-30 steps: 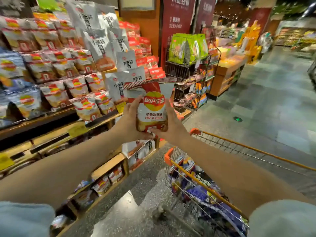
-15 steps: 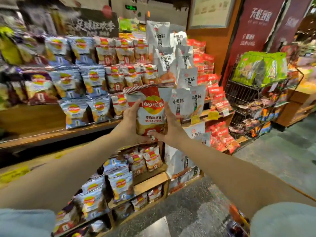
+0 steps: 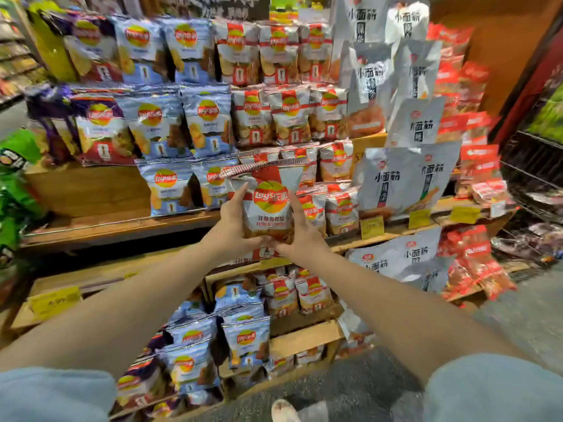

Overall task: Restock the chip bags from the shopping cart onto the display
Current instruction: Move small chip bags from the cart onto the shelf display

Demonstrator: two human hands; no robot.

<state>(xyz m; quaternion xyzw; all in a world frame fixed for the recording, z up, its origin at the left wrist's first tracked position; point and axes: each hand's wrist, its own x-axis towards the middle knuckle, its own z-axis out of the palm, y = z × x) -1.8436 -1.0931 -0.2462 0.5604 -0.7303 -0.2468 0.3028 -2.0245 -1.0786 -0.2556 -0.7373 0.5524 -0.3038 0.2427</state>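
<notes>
While both arms reach toward display point(image 3: 122, 229), chip bag point(image 3: 269, 199) sits upright between hands, in front of middle shelf row of matching red-white bags point(image 3: 341, 208). Left hand point(image 3: 233, 222) grips bag's left edge, fingers curled round it; right hand point(image 3: 300, 236) grips right edge and lower corner. Bag's base possibly clear of shelf, blur prevents confirming. Blue bags point(image 3: 166, 185) just left
</notes>
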